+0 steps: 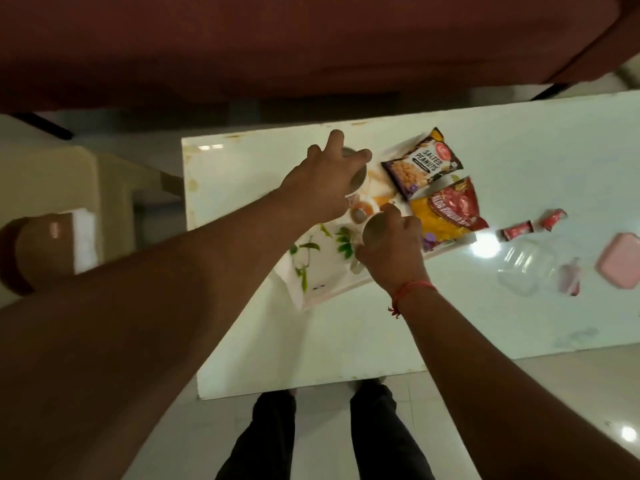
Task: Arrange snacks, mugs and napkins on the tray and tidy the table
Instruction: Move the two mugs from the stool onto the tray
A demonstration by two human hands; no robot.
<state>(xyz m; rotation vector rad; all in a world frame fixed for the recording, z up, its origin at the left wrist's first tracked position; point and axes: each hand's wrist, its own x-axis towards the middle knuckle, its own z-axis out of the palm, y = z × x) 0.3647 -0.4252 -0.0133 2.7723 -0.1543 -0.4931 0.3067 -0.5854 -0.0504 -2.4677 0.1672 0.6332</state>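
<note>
A white tray (332, 292) printed with leaves and fruit lies slanted on the white table (485, 341). A salted peanuts packet (420, 162) and a red and yellow snack packet (446, 213) rest on its far end. My left hand (322, 181) grips the rim of one mug (464, 171) over the tray's far left part; the hand hides most of that mug. My right hand (394, 247) holds a second mug (372, 228) by its side, near the tray's middle. Napkins are not visible.
Three small red sachets (531, 226) lie on the table right of the tray. Beyond them are a clear plastic container (530, 268) and a pink lidded box (620, 265). A dark red sofa (277, 46) runs along the far side. My legs stand at the near edge.
</note>
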